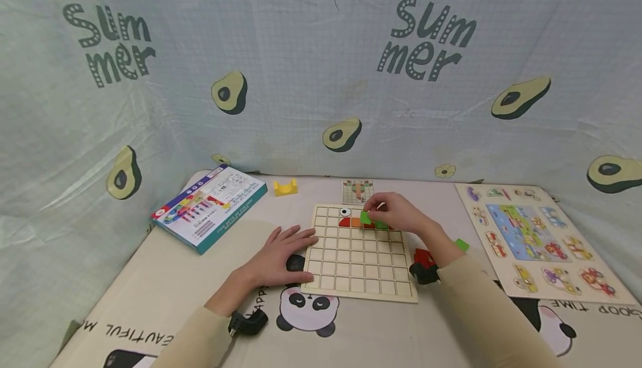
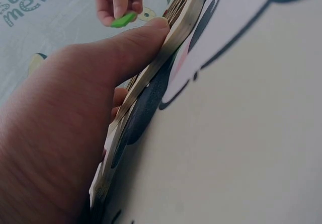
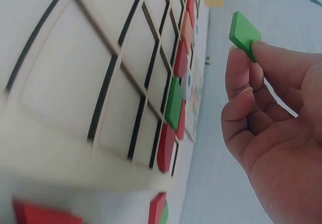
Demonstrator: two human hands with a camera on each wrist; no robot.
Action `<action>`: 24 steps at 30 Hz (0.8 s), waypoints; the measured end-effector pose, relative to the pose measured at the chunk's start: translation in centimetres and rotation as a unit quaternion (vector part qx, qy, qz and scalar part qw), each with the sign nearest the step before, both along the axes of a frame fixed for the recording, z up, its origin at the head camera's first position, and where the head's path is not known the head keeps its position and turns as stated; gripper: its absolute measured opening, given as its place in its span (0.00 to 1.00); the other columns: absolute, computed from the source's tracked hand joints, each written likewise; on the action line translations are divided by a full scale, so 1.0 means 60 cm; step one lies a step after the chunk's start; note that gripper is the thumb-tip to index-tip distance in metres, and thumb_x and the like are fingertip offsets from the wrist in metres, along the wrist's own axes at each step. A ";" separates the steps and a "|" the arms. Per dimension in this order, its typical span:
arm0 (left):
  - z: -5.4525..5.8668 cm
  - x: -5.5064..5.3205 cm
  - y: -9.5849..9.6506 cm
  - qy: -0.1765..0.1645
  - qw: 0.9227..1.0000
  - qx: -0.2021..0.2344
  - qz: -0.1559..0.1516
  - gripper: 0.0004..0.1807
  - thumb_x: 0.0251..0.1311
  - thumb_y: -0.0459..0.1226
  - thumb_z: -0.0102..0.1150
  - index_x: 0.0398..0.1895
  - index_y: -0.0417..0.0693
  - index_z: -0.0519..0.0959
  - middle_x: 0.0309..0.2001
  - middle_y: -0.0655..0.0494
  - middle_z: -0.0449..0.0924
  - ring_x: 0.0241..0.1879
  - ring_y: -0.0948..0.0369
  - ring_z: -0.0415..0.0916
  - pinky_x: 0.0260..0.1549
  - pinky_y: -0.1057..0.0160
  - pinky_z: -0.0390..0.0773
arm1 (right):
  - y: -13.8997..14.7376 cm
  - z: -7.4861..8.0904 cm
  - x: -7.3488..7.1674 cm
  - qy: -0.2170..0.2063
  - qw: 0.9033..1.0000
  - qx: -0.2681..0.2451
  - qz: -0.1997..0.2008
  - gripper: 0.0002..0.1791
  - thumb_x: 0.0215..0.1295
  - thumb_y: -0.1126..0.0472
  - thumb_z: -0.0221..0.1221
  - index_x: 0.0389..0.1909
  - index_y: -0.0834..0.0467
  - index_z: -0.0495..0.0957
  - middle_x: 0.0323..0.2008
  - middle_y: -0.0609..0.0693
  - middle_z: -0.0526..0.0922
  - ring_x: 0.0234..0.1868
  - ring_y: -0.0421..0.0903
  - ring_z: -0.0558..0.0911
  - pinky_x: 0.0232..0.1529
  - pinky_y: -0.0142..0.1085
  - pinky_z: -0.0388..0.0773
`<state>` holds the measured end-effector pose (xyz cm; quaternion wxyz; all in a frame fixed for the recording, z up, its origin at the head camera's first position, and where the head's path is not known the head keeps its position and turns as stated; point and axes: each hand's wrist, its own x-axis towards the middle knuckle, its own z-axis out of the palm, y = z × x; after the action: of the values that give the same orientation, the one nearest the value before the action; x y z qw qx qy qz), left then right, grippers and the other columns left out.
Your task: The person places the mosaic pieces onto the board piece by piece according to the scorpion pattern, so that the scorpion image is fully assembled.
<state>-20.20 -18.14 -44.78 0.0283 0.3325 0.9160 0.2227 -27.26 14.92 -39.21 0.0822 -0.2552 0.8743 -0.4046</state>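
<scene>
We seem early: pieces [image 1: 355, 222] fill only some upper cells of the grid board [image 1: 358, 270]; our right grip [image 1: 393, 212] pinches a green square tile [image 3: 246, 32], our left grip [image 1: 276, 257] lies spread wide.

Green tile [image 3: 244, 31], pale gridded board [image 1: 358, 257]
Avocados [image 1: 342, 135] dot that bluish cloth [image 1: 291, 50], pandas [image 1: 307, 305] the cream counter [image 1: 371, 334]; sleeves [image 1: 494, 306] plain beige.

A gap runs between grid board [image 1: 357, 271] and picture puzzle [image 1: 505, 266], obstructed by red pieces [image 1: 423, 257] and the right sleeve [image 1: 491, 315].
</scene>
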 end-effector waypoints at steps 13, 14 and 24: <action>-0.005 -0.001 -0.001 -0.007 1.000 -0.006 0.007 0.45 0.58 0.66 0.61 0.76 0.59 0.67 0.78 0.60 0.57 0.78 0.50 0.44 0.72 0.38 0.36 | -0.061 -0.006 -0.028 -0.016 1.000 0.000 0.026 0.05 0.73 0.65 0.59 0.44 0.62 0.80 0.38 0.51 0.80 0.39 0.48 0.81 0.42 0.40 0.78; -0.005 -0.001 -0.001 -0.008 1.000 -0.008 0.007 0.45 0.58 0.66 0.60 0.76 0.59 0.66 0.78 0.61 0.57 0.78 0.50 0.43 0.72 0.39 0.36 | -0.066 -0.007 -0.030 -0.014 1.000 0.002 0.028 0.05 0.73 0.65 0.59 0.44 0.62 0.80 0.38 0.51 0.80 0.39 0.48 0.81 0.42 0.40 0.77; -0.004 -0.003 0.000 -0.008 1.000 -0.012 0.007 0.45 0.58 0.66 0.60 0.76 0.59 0.66 0.78 0.61 0.56 0.78 0.51 0.43 0.72 0.38 0.36 | -0.110 -0.020 -0.042 0.006 0.999 0.027 0.022 0.05 0.72 0.66 0.59 0.42 0.63 0.81 0.35 0.50 0.81 0.37 0.45 0.80 0.42 0.39 0.78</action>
<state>-20.38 -18.17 -45.00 0.0383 0.3241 0.9206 0.2144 -29.78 8.33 -40.38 0.0931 -0.2748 0.8796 -0.3770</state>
